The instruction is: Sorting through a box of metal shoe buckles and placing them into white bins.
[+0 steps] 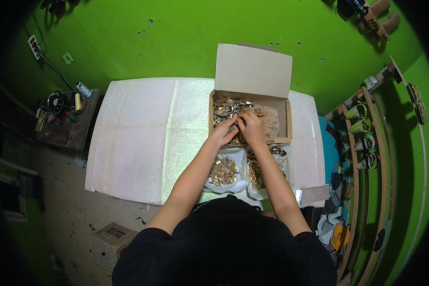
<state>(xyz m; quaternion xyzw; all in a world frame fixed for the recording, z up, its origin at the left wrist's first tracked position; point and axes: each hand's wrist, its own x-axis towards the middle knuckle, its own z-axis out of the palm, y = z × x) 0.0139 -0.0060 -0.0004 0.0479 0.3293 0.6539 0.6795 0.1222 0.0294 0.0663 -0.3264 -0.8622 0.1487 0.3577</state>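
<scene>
Both hands, the left hand [225, 132] and right hand [250, 127], meet over the open cardboard box [283, 117] on the white table [143, 138], fingertips pinched together on a small gold-coloured trinket [237, 125] from the heap inside. The piece looks light, stiff and slippery, best nipped by its rim; two white bags [238, 164] of similar bits sit just in front.

We stretch both bare forearms forward from short black sleeves, bringing the left hand [225, 131] and the right hand [251, 127] close together, knuckles up, fingers curled and pinching, fingertips nearly touching each other.
</scene>
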